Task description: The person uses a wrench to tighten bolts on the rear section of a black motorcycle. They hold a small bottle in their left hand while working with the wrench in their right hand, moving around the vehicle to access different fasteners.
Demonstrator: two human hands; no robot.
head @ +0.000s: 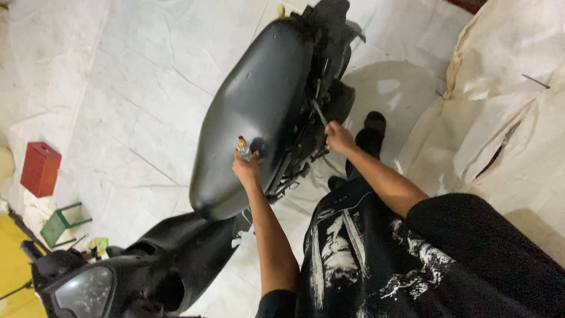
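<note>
Here, a person in a black printed shirt is standing beside a black scooter (176, 259) on a floor of large white marbled tiles (135, 88), looking down along both bare forearms. The scooter's long matte black seat (259, 106) is running from the lower left toward the top of the view, its surface smooth apart from a few small nicks.

The left hand (247, 169) is resting against the side of the seat, its fingers curled closed around a small clear tool with a yellowish tip (242, 144), which is poking up above the knuckles and lying against the seat. The right hand (339, 138) is reaching to the exposed dark frame and parts just beside the seat's right edge; its fingers are pinched tight around a thin grey rod-like tool (319, 112) that is angling up into that gap. Exactly what the rod is touching is hidden among the black parts.

Below, the front of the scooter is filling the lower left corner, with its headlight (85, 292) facing the camera. On the tiles to the left, a red box (40, 169) is sitting well apart from the scooter, and a small green stool (59, 225) is lying tipped over nearer the handlebar. A yellow patch of floor is showing at the lower left edge. To the right, a large cream-coloured cloth cover (506, 112) is draping over something bulky, with a dark tear in it.
</note>
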